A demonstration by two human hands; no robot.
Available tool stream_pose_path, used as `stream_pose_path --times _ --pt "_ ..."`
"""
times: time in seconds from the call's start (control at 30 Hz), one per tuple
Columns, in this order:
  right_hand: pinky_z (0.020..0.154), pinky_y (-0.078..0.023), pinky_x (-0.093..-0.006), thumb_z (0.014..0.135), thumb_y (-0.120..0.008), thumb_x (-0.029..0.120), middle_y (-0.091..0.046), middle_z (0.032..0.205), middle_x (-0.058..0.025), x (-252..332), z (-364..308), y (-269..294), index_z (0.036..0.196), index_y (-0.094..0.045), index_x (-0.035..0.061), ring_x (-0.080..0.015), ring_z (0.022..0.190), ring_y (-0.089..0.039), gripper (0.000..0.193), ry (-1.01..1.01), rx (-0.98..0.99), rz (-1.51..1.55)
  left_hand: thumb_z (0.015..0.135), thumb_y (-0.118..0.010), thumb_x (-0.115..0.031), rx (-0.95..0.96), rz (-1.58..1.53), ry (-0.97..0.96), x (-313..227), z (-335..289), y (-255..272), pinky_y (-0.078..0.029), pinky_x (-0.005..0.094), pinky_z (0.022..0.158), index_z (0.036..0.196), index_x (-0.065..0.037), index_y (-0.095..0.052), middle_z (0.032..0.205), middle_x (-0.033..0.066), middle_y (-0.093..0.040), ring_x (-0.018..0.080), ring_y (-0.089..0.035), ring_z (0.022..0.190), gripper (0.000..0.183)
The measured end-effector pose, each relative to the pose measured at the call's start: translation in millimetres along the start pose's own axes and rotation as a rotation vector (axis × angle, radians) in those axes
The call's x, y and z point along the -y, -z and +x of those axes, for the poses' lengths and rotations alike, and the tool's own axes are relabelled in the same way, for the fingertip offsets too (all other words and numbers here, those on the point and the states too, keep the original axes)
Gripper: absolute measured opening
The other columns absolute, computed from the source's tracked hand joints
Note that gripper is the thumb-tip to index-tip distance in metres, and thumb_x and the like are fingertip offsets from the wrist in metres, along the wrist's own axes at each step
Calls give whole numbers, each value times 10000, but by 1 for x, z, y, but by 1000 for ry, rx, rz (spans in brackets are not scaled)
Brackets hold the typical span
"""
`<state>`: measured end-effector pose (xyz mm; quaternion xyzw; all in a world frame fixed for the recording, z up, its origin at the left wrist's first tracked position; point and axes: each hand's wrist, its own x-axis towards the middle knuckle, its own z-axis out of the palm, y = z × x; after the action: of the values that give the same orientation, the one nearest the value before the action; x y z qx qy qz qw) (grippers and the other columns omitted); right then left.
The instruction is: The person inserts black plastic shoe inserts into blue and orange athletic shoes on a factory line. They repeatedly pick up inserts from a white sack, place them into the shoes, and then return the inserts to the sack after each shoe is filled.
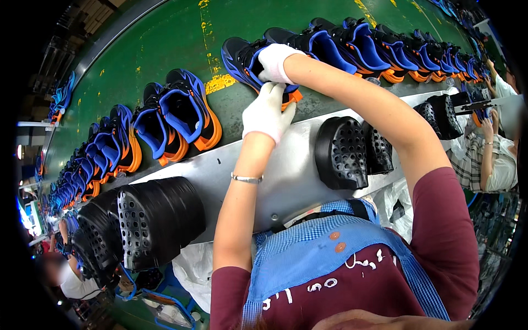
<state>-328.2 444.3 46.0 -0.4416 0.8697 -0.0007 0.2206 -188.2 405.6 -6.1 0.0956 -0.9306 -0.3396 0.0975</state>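
A black and blue sneaker with an orange heel (235, 54) lies on the green conveyor belt (165, 36), its toe pointing away from me. My right hand (276, 61), in a white knit glove, is closed at the shoe's opening, partly covering the collar. Just below it, my left hand (267, 114), gloved the same way, grips the heel end with fingers bent together. Both hands touch each other there, and what the fingertips pinch is hidden. Beside them on the right stands another such sneaker (324, 49).
Rows of matching sneakers (184, 107) run along the belt's near edge on both sides. In front of me is a metal ledge (236, 176). Black perforated shoe-shaped blocks (159, 220) flank it, with more black blocks (341, 154) to the right. Other people (489, 148) work at both ends.
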Motion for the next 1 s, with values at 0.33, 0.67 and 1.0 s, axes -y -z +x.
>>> stream_pose_path --times 0.33,0.67,1.0 --pt "815 -559 -402 843 -574 71 -694 984 -210 5 36 -29 993 -717 30 -346 943 -680 211 -17 -151 104 807 -659 -366 582 146 316 14 58 -7 -547 349 707 978 -61 -716 816 140 -715 272 -695 738 354" --pt "857 -524 -406 825 -586 352 -688 1056 -210 -8 -7 -11 1106 -671 20 -367 965 -664 444 46 -74 127 828 -557 -525 495 151 288 -9 45 5 -524 407 816 1061 -60 -684 974 193 -703 332 -677 956 535" --pt "804 -525 -386 844 -659 313 -686 958 -176 -99 -316 -25 1051 -667 17 -316 899 -662 361 -172 -332 323 830 -640 -320 361 398 286 39 -15 55 -499 393 863 1094 -26 -670 1078 206 -654 367 -614 1048 396"
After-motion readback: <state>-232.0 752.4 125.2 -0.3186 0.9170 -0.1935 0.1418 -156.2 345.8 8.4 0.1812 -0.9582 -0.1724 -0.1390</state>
